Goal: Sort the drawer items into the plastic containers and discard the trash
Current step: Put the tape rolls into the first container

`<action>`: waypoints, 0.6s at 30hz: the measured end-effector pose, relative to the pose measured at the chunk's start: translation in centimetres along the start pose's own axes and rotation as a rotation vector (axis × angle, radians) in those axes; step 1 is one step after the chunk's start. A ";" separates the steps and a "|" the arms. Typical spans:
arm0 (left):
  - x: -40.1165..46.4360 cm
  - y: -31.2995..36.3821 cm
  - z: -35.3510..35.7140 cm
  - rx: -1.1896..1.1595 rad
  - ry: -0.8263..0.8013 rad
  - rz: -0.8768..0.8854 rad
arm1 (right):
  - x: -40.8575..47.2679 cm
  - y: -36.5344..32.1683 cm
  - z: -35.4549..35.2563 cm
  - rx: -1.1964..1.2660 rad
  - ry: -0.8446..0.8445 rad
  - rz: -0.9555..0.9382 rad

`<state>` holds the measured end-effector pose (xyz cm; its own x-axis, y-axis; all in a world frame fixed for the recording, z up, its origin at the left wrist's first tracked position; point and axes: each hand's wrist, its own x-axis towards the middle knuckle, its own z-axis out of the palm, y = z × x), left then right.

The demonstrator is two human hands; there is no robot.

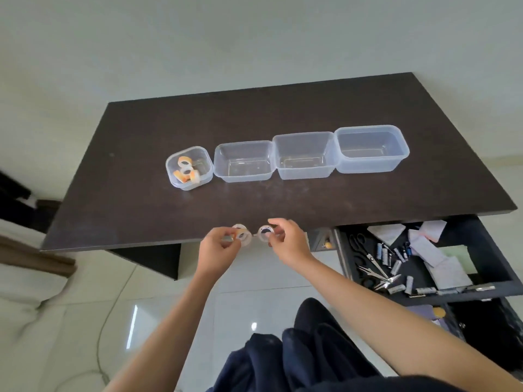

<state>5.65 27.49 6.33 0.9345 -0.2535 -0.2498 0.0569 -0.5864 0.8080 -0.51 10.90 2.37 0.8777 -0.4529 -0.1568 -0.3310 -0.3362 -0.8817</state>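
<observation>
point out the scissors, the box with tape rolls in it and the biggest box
scissors (368, 257), head view, on the blades in the open drawer
box with tape (189, 168), head view, on its front wall, leftmost in the row
biggest box (372, 162), head view, on its front wall, rightmost

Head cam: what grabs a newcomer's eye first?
Both hands, left and right, each hold small tape rolls at the dark table's near edge. Beyond them stand four clear plastic containers in a row; only the leftmost one holds tape. At right, the open drawer holds scissors, batteries and paper.
</observation>
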 end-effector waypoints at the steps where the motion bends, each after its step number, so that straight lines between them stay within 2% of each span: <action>1: 0.6 -0.1 -1.0 -0.006 0.015 0.009 | 0.6 -1.0 0.7 0.010 0.014 -0.008; 6: 4.7 0.1 -5.1 -0.053 0.123 0.026 | 5.2 -6.0 3.3 0.052 0.058 -0.074; 12: 11.0 1.2 -8.8 0.001 0.218 0.094 | 12.2 -10.5 6.6 0.021 0.065 -0.181; 18: 16.8 0.3 -11.5 0.098 0.201 0.069 | 17.2 -13.2 10.2 -0.079 0.051 -0.210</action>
<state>25.36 31.87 8.50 0.9867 -0.1432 -0.0769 -0.0346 -0.6474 0.7614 22.47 15.93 6.79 0.9120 -0.4070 0.0511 -0.1709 -0.4903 -0.8546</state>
